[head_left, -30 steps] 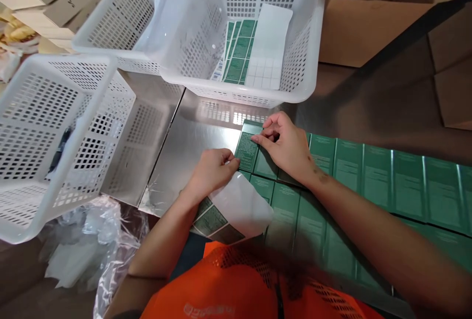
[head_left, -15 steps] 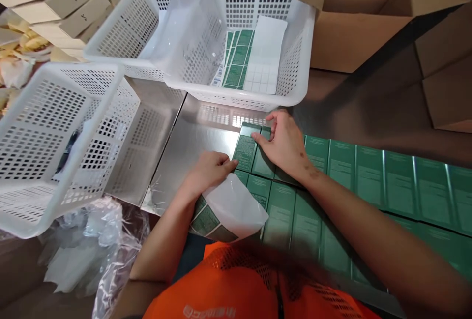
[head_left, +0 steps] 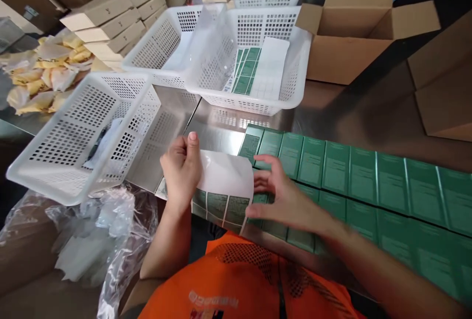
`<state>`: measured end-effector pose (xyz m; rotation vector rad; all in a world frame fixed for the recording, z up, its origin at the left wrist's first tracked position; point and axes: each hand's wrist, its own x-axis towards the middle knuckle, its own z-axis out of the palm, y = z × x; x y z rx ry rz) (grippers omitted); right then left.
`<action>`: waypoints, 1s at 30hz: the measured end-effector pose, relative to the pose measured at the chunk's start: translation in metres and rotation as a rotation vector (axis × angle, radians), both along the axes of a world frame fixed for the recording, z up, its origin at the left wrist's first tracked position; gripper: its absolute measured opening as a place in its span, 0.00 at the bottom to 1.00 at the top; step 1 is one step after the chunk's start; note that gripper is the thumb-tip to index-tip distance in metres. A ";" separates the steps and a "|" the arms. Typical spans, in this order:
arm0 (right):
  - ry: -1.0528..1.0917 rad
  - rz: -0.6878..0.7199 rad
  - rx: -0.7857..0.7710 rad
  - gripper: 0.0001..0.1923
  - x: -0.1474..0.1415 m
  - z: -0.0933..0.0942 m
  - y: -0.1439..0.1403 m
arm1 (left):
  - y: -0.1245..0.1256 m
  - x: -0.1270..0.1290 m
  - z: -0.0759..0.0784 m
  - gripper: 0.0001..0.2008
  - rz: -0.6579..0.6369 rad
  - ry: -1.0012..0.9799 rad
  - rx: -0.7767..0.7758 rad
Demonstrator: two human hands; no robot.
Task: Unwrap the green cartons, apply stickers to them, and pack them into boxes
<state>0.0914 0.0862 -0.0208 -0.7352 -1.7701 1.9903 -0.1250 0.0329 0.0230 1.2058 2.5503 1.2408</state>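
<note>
While the left hand (head_left: 181, 171) pinches the curled white backing sheet of green stickers (head_left: 224, 191) at centre frame, the right hand (head_left: 280, 196), fingers spread, touches its edge over green boxes (head_left: 354, 171). Light, floppy and likely slippery, it seems best gripped by its edges.
</note>
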 end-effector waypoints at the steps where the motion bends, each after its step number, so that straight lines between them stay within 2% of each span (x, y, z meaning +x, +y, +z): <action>1: 0.023 -0.024 0.005 0.46 -0.001 -0.001 -0.013 | 0.003 0.000 0.000 0.22 0.008 -0.012 0.024; 3: 0.061 -0.136 0.083 0.46 -0.003 -0.003 -0.030 | 0.006 -0.001 -0.001 0.20 0.011 -0.120 0.090; 4: 0.080 -0.211 0.144 0.43 -0.004 -0.003 -0.034 | 0.005 -0.002 -0.001 0.18 -0.010 -0.237 0.124; 6: 0.094 -0.356 0.261 0.34 -0.001 -0.001 -0.033 | -0.001 -0.004 -0.003 0.15 -0.141 -0.548 0.164; 8: 0.048 -0.469 0.337 0.20 0.005 0.005 -0.027 | -0.014 -0.005 -0.004 0.23 -0.346 -0.811 0.126; 10: -0.030 -0.536 0.369 0.09 0.011 0.010 -0.022 | -0.029 -0.003 -0.006 0.36 -0.485 -0.915 0.064; 12: -0.063 -0.563 0.357 0.08 0.016 0.014 -0.022 | -0.043 -0.001 -0.008 0.40 -0.506 -0.901 0.047; 15: -0.026 -0.576 0.330 0.14 0.019 0.014 -0.027 | -0.056 0.000 -0.009 0.35 -0.479 -0.797 0.034; 17: -0.042 -0.601 0.357 0.15 0.020 0.013 -0.030 | -0.058 -0.002 -0.007 0.33 -0.479 -0.744 -0.028; 19: -0.108 -0.630 0.421 0.12 0.022 0.013 -0.032 | -0.058 -0.004 -0.004 0.29 -0.492 -0.724 -0.102; 21: -0.163 -0.621 0.490 0.08 0.024 0.013 -0.032 | -0.055 -0.005 -0.002 0.18 -0.506 -0.699 -0.134; 23: -0.177 -0.582 0.524 0.05 0.026 0.014 -0.032 | -0.052 -0.005 -0.001 0.08 -0.511 -0.639 -0.103; 24: -0.182 -0.567 0.517 0.05 0.027 0.014 -0.032 | -0.050 -0.006 -0.001 0.06 -0.515 -0.587 -0.066; 27: -0.233 -0.582 0.434 0.08 0.029 0.014 -0.033 | -0.045 -0.006 -0.002 0.06 -0.523 -0.408 0.060; 30: -0.270 -0.608 0.421 0.07 0.029 0.013 -0.034 | -0.043 -0.005 -0.006 0.09 -0.549 -0.483 0.056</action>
